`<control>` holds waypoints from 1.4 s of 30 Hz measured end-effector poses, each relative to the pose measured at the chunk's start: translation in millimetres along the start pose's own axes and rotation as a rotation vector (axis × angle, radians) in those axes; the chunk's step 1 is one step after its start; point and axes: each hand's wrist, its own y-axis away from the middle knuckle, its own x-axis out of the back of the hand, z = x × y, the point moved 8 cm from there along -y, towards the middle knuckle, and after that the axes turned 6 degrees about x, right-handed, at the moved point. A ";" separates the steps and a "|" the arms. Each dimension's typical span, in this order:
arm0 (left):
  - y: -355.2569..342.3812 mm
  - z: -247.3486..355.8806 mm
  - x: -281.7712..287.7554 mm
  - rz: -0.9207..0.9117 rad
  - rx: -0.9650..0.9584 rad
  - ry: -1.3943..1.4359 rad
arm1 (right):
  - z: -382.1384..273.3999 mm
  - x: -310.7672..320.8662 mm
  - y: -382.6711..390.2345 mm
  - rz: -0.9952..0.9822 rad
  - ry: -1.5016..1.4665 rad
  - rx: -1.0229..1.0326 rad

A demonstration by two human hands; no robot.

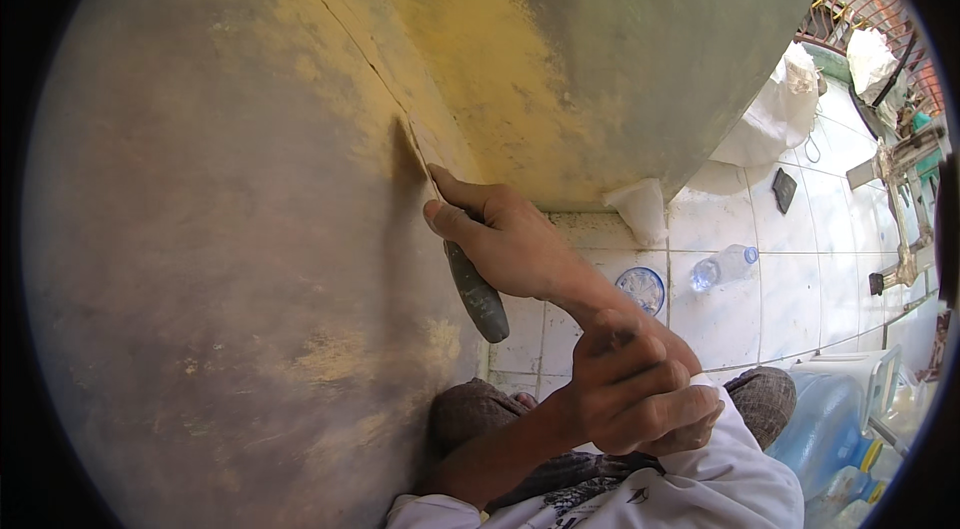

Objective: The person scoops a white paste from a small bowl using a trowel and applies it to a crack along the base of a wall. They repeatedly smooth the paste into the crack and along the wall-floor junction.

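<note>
My right hand (510, 239) grips a scraper by its dark grey-green handle (475, 294). The scraper's thin blade, seen nearly edge-on, reaches up to the crack (370, 59) along the corner of the wall. My thumb and forefinger press near the base of the blade. Below the right wrist, my left hand (640, 389) is held up in front of my right forearm with its fingers curled in. Anything inside those fingers is hidden. The wall (220, 209) is greyish with yellow patches; the adjoining face (620, 39) runs from yellow to grey-green.
On the white tiled floor (715, 219) are a clear round cup (640, 289), a clear bottle (725, 267) lying down and a dark flat piece (784, 189). A white sack (770, 119) leans by the wall. To the right are a metal frame (900, 169) and a blue water jug (815, 419).
</note>
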 end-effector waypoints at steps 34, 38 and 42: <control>-3.3 3.5 -15.3 -0.112 0.084 -0.018 | 40.0 0.8 -15.0 0.125 0.157 0.198; -2.9 -0.5 -15.3 -0.091 0.107 -0.011 | 35.2 -20.9 -15.0 0.091 0.182 0.181; -1.5 -3.3 -15.4 -0.124 0.122 -0.031 | 32.6 8.8 14.2 -0.080 0.243 0.159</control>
